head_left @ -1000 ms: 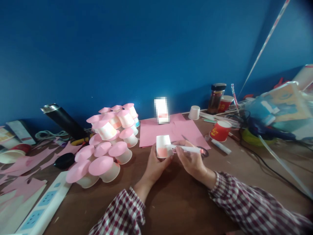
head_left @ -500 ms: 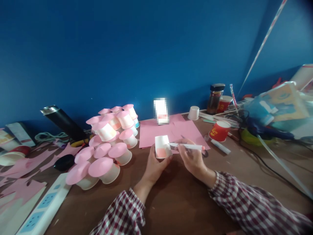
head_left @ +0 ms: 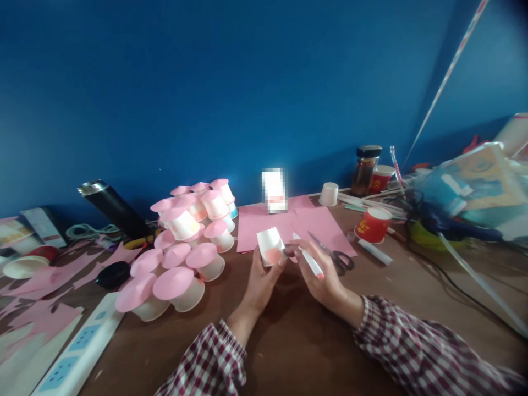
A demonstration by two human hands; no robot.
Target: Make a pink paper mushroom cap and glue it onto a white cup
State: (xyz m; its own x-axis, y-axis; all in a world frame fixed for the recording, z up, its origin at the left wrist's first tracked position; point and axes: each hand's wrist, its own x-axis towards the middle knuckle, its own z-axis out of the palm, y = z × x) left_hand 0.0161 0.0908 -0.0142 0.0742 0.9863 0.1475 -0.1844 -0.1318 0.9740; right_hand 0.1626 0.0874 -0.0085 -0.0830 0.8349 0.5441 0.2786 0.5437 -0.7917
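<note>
A white paper cup (head_left: 270, 242) with a pale orange patch on its side is tilted in my left hand (head_left: 264, 280), fingers wrapped around its lower part. My right hand (head_left: 319, 269) is closed on a white marker (head_left: 308, 258) with an orange end; the marker points up and away, lying across the fingers. The right fingertips reach to the cup's right side; whether they touch it I cannot tell. Behind both hands lie pink paper sheets (head_left: 264, 217). Scissors (head_left: 330, 250) with dark handles rest on the sheets' right edge and the table.
Several white cups with pink paper tops (head_left: 177, 283) stand at left, some stacked. A power strip (head_left: 78, 344), black flask (head_left: 115, 209) and paper scraps (head_left: 45, 275) lie farther left. At right are a red cup (head_left: 373, 224), a white cup (head_left: 329, 194), a jar (head_left: 366, 170) and cables.
The cup has tilted to the left in my left hand. The marker has swung from nearly level beside the cup to a steeper slant away from it, uncovering the scissors.
</note>
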